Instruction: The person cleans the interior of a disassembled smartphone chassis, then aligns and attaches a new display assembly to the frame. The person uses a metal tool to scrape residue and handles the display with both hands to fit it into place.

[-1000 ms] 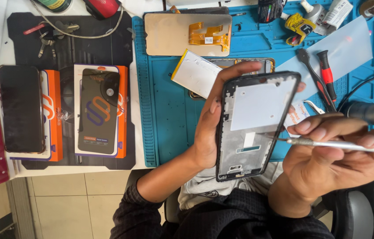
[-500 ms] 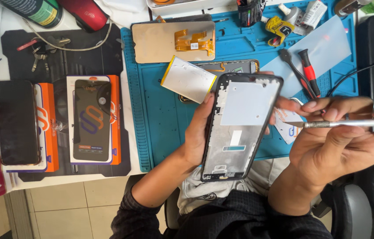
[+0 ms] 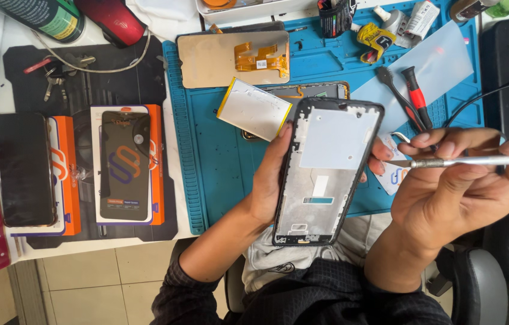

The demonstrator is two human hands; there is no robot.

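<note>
The left hand [image 3: 269, 186] gripped the black, rectangular plastic phone frame [image 3: 325, 171] above the blue bench mat [image 3: 218, 156], while the right hand [image 3: 453, 180] pinched a slim metal tool [image 3: 477, 161] whose tip, just beside the frame, could slip and scratch it.

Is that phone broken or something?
It looks taken apart, not smashed: the left hand holds a bare phone frame, and its battery and screen panel lie loose on the blue mat.

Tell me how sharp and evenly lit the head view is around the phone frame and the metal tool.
Head view: even, soft light with no hard shadows; the phone frame in the left hand is sharp; the metal tool in the right hand shows a bright sheen; the clear film on the blue mat looks hazy.
</note>
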